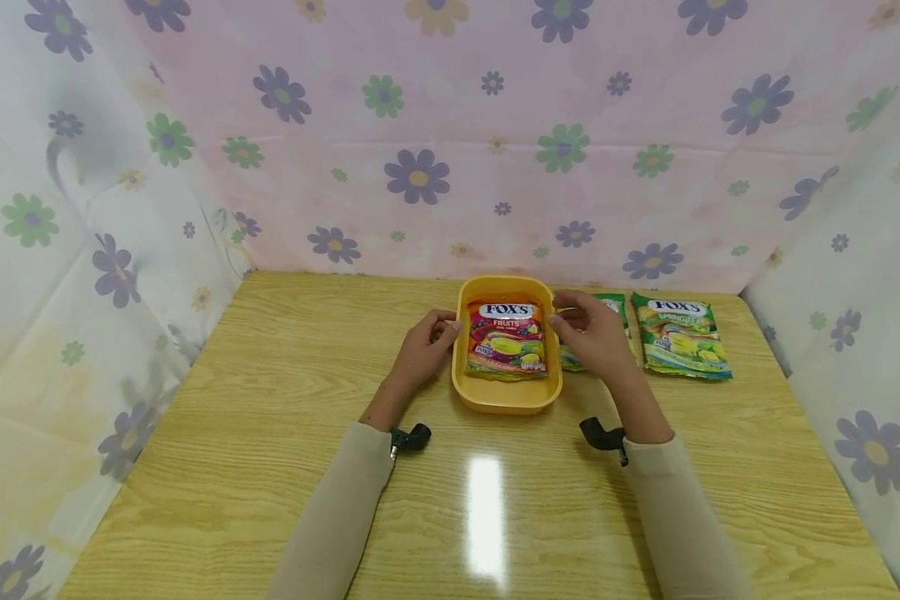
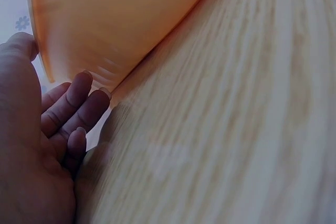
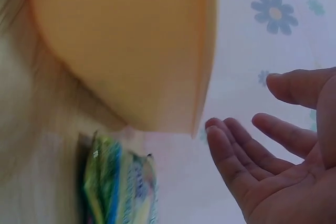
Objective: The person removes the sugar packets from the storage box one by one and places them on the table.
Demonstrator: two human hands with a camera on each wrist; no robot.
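Note:
A yellow plastic tub (image 1: 506, 398) stands on the table, and in it lies a red Fox's Fruits candy bag (image 1: 506, 340). Beside the tub's left wall is my left hand (image 1: 426, 350); its thumb touches the rim, and the loosely bent fingers lie along the outer wall. My right hand (image 1: 596, 337) is at the tub's right side, over a green candy bag (image 1: 613, 303) that it partly covers. In the right wrist view, the fingers (image 3: 231, 156) are spread a little away from the tub's rim, with nothing between them and the thumb.
A green Fox's Spring Tea candy bag (image 1: 682, 337) lies flat at the right. Behind the wooden table (image 1: 270, 375) hangs a flowered cloth (image 1: 457, 150), which also lines both sides. Each wrist carries a small black camera mount.

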